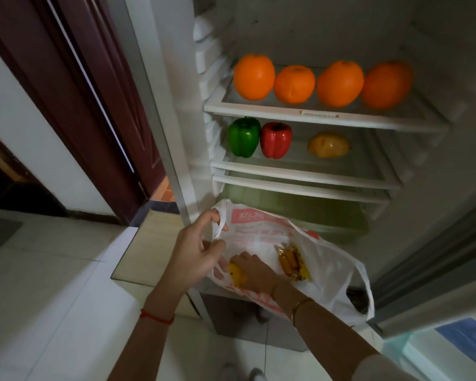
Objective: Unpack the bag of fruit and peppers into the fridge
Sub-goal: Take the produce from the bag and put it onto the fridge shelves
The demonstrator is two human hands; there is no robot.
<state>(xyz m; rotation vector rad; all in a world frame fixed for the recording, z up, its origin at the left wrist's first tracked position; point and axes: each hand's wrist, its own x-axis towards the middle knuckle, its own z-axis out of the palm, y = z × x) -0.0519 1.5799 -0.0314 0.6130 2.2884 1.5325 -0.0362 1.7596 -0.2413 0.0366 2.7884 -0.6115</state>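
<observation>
Right hand (252,266) is reaching into the plastic bag (327,259); its fingers curl down onto a yellow fruit (237,274) near the bag's left side, apparently gripping it, though the fingertips are hidden. Left hand (201,247) pinches the bag's left handle (220,229), fingers curled round it, holding the mouth open. A second yellow-brown item (293,264) lies deeper in the bag, too blurred to name.

The bag hangs in front of the fridge's green crisper drawer (300,213). On the upper shelf (324,115), four oranges (294,83) sit in a row along the front edge. On the middle shelf (305,173), a green pepper (243,136) and a red pepper (276,139) touch at the left end; a yellow fruit in the fridge (328,144) sits apart, near the centre.

Step in hand: pulling the next fruit out, task looks mostly done. The next move calls for lifting it clear of the bag mouth and setting it on free shelf space, likely middle shelf right side.
</observation>
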